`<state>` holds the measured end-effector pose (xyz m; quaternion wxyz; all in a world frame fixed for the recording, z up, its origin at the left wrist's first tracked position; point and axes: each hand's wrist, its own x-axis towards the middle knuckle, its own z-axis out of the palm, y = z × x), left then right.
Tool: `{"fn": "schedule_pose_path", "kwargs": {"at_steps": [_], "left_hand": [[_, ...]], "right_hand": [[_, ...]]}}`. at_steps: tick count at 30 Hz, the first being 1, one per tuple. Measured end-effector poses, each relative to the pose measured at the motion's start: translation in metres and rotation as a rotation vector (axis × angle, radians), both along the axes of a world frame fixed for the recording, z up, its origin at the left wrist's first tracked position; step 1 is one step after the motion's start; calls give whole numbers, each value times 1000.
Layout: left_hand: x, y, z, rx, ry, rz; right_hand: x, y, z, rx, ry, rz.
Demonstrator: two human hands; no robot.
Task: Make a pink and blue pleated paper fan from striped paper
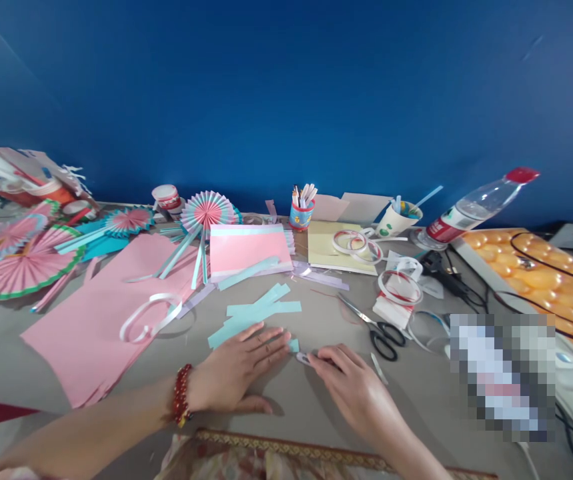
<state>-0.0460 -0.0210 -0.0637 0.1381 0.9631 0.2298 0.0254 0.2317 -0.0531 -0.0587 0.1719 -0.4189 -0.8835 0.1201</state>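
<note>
My left hand (243,367) lies flat on the grey table, fingers stretched, pressing on a light blue paper strip (293,345) whose end shows beyond the fingertips. My right hand (343,380) pinches a small pale tool with a rounded end (303,359), just right of that strip's end; its exact kind is hard to make out. Several more light blue paper strips (266,308) lie crossed beyond my left hand. To the right rest black-handled scissors (383,333), partly open, and a small thin white piece (379,369) near my right hand.
Pink paper sheets (91,307) with a white tape ring (131,327) lie left, beside folded paper fans (209,213). Behind are a pink pad (249,250), a pencil tin (302,215), tape rolls (351,243), a paper cup (399,221) and a tilted bottle (476,210).
</note>
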Motion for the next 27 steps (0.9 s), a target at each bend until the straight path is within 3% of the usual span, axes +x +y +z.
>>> {"fn": "schedule_pose_path", "kwargs": {"at_steps": [14,22,27], "left_hand": [[0,1,0,-54,-9,-4],[-17,5,19,-36,12,50],[-28,2,10,-1,45,36]], "right_hand": [[-19,-2,1,-26,7,-7],[-21,0,2,-55,4,-35],[-20,-1,-2,-9,-24,-34]]}}
